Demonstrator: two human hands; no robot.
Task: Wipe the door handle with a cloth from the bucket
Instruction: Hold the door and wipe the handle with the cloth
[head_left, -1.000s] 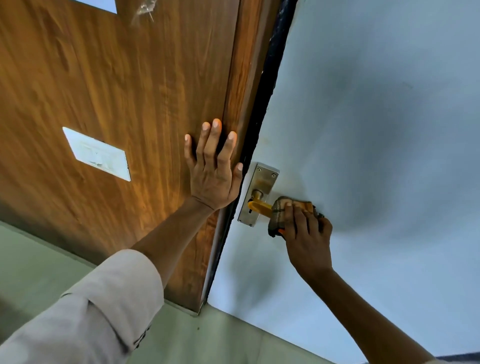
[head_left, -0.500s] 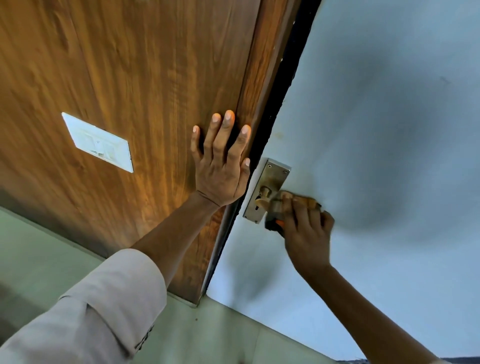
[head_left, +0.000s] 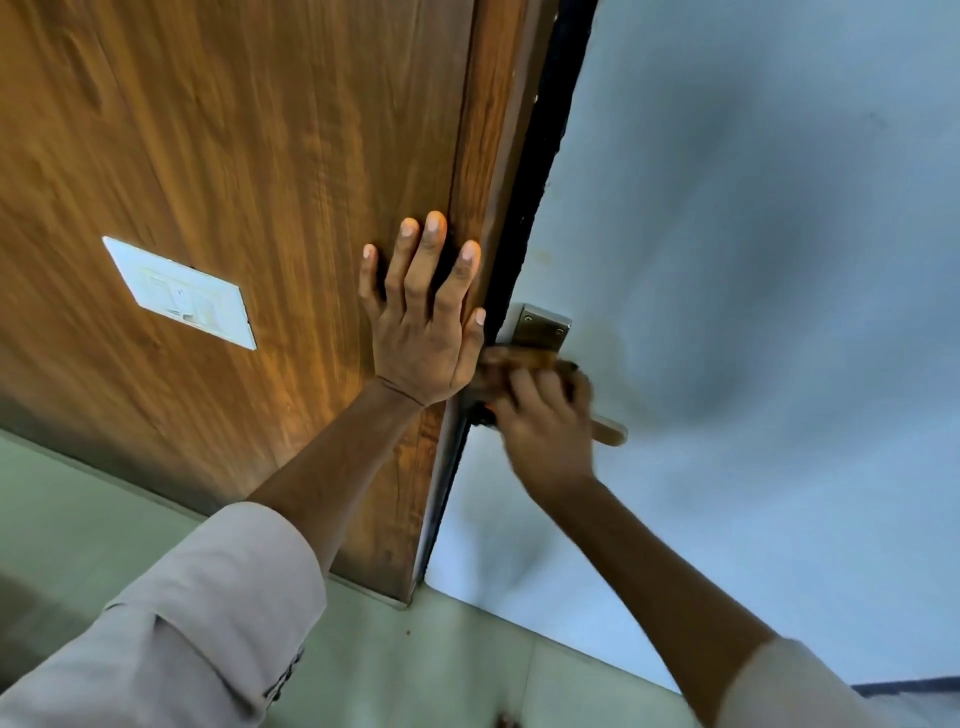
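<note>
From the head camera, the left hand (head_left: 423, 332) lies flat against the brown wooden panel (head_left: 234, 156) in the middle of the frame, palm on the wood. Its fingers (head_left: 431, 254) are spread and straight, pointing toward the top of the frame, with the thumb reaching right toward the dark gap (head_left: 540, 171) between the wood and the pale grey door (head_left: 753, 260). A white switch plate (head_left: 179, 292) sits on the wood at left of centre, well apart from the hand.

Just right of centre, the right hand (head_left: 545, 431) is blurred. It presses a cloth (head_left: 511, 366) onto the door handle (head_left: 610, 431). The cloth looks brown and bunched; its pattern cannot be made out through the blur. The fingers of this hand seem curled together over the cloth, clamping it against the handle, though the blur leaves their exact grip unclear.

The handle's long axis runs slantwise from the metal backplate (head_left: 543, 326) down toward the lower right. Only its light free end shows, sticking out past the right side of the hand and pointing to the lower right of the frame. The backplate stands just above the cloth, its upper part bare, right beside the dark gap.

Pale sleeves (head_left: 208, 623) cover both forearms at the bottom corners.
</note>
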